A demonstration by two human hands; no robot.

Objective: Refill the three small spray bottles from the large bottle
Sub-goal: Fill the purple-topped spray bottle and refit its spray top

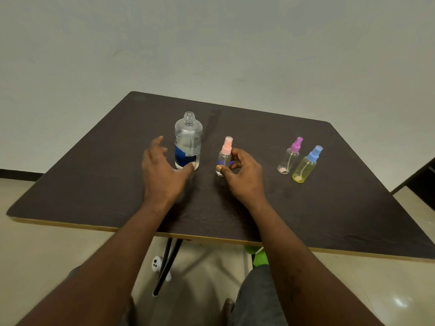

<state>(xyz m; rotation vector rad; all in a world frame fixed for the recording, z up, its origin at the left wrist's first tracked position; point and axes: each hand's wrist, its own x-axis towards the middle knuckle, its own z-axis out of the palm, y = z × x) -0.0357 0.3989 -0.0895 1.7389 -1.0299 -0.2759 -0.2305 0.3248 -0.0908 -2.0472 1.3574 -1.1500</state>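
A large clear bottle (188, 140) with a blue label stands uncapped on the dark table (329, 208), part full of clear liquid. My left hand (162, 175) is spread beside it, thumb tip touching its base. My right hand (244, 177) holds a small clear spray bottle with a pink cap (225, 154) upright on the table, fingers and thumb round its lower body. Further right stand a clear spray bottle with a purple cap (290, 156) and a yellow one with a blue cap (307, 164), both untouched.
The table's near edge (211, 238) has a pale trim, and black legs (168, 262) show beneath it. A white controller (157, 263) and something green (259, 255) lie on the floor below. A dark object (421, 175) stands at the far right.
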